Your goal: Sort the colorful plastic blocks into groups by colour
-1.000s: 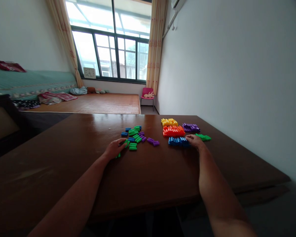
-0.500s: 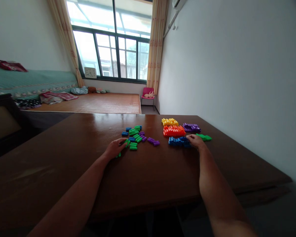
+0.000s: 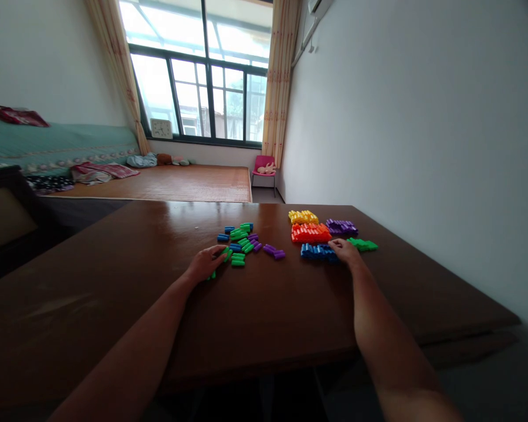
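Note:
Small coloured plastic tubes lie on the brown table in two areas. My left hand (image 3: pixel 206 264) rests at the left edge of a loose scatter of green tubes (image 3: pixel 238 234), blue tubes (image 3: pixel 223 237) and purple tubes (image 3: pixel 274 251). Its fingers stretch out and touch a green tube (image 3: pixel 227 254); more green shows under the palm. At the right end of a row of blue tubes (image 3: pixel 315 251), my right hand (image 3: pixel 344 249) has its fingers pressed together in a pinch. Whatever is between those fingertips is too small to make out.
Behind the blue row lie orange-red tubes (image 3: pixel 310 233), yellow tubes (image 3: pixel 303 217) and purple tubes (image 3: pixel 342 227). Green tubes (image 3: pixel 363 245) sit right of my right hand. The table (image 3: pixel 264 310) runs close along a white wall (image 3: pixel 400 146). A bed (image 3: pixel 193 183) and pink chair (image 3: pixel 264 164) stand beyond.
My right hand has shifted slightly left along the blue row. My left hand and the scattered tubes stay where they were.

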The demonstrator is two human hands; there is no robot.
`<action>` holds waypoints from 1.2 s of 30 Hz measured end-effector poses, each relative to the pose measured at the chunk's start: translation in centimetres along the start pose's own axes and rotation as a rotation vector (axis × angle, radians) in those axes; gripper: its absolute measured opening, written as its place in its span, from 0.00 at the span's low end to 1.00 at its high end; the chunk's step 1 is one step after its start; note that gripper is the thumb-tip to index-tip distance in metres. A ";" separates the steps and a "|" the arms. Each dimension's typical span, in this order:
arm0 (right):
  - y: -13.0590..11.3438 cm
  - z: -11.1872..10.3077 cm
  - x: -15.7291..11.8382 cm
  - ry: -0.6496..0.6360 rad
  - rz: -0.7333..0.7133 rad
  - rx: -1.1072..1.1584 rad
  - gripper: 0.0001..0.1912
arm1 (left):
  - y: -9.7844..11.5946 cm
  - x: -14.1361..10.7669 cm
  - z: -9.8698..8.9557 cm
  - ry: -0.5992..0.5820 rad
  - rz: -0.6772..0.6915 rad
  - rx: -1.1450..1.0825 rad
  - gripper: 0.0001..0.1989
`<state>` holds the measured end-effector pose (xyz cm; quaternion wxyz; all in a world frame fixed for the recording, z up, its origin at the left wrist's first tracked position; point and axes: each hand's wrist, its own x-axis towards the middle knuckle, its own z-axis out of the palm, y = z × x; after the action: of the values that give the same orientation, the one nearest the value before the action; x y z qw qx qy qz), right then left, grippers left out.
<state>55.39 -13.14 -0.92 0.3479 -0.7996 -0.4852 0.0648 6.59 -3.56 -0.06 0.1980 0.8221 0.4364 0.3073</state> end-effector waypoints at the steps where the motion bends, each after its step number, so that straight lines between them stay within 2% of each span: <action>1: -0.1 0.0 0.0 0.005 0.015 -0.057 0.18 | 0.0 0.0 0.0 0.001 -0.005 -0.009 0.22; 6: -0.4 0.3 0.4 0.021 0.083 -0.193 0.22 | 0.3 -0.1 -0.1 0.003 -0.019 -0.021 0.22; 13: 0.6 1.0 1.0 0.032 0.086 -0.022 0.15 | 0.2 0.0 -0.2 -0.020 -0.042 -0.004 0.23; 15: 0.7 0.7 0.9 0.084 0.095 0.042 0.16 | 0.0 0.0 -0.2 -0.025 -0.033 0.012 0.24; 17: 0.2 0.3 0.6 0.188 0.093 0.098 0.18 | -0.2 0.0 -0.1 -0.023 -0.028 0.023 0.24; 19: -1.4 -0.1 -0.1 0.301 0.053 0.127 0.20 | -0.1 0.0 0.0 -0.020 -0.031 0.015 0.25; 21: -4.1 0.0 -1.5 0.339 -0.057 0.088 0.20 | 0.0 -0.1 0.0 -0.021 -0.043 -0.001 0.24; 25: -10.7 1.8 -5.4 0.214 -0.387 -0.205 0.17 | 0.4 -0.2 -0.1 -0.029 -0.052 -0.008 0.23; 28: -13.7 3.3 -7.5 0.132 -0.518 -0.420 0.17 | 0.7 -0.3 -0.2 -0.031 -0.039 -0.003 0.23; 32: -14.1 3.8 -8.0 0.054 -0.544 -0.579 0.17 | 0.8 -0.3 0.0 -0.033 -0.069 -0.021 0.22; 36: -13.0 3.4 -7.4 0.087 -0.541 -0.551 0.18 | 0.4 -0.1 0.2 -0.025 -0.070 -0.026 0.22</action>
<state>40.52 -13.81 2.88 0.1448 -0.7083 -0.6626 -0.1958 6.92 -3.92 0.00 0.2248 0.8076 0.4582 0.2956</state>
